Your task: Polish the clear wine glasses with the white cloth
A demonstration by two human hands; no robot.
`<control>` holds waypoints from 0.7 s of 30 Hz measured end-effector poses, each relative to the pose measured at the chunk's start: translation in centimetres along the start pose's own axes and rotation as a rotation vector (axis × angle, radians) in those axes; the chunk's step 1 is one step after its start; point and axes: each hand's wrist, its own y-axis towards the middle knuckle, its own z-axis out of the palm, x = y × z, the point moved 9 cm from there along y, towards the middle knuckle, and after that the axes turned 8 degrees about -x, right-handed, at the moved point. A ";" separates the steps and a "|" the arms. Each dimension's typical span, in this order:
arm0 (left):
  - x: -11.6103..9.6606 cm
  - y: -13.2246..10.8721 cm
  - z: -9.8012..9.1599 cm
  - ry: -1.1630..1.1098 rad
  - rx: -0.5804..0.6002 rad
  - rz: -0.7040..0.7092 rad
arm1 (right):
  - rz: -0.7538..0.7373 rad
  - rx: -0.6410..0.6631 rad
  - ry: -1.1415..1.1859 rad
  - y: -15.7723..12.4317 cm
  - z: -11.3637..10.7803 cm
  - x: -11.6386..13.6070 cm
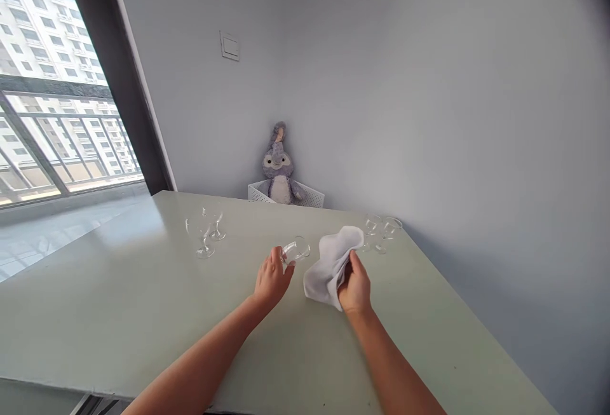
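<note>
A clear stemmed glass [296, 249] is tilted sideways above the table, its bowl toward the right. My left hand [274, 278] is closed round its lower end, and the stem is mostly hidden by the fingers. In my right hand [356, 285] a white cloth [333, 262] is gripped along its right side, hanging loosely to the left. The cloth and the glass are apart, with a small gap between them.
Clear stemmed glasses [205, 237] stand upright on the left of the pale table [143, 313]. More glasses [392, 227] stand at the right near the wall. Behind the far edge, a plush toy [279, 167] sits in a white basket [312, 197]. A window is at the left.
</note>
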 end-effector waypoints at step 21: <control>-3.4 -1.4 1.6 0.046 0.218 0.435 | 0.109 0.636 -0.676 -4.9 4.1 -4.6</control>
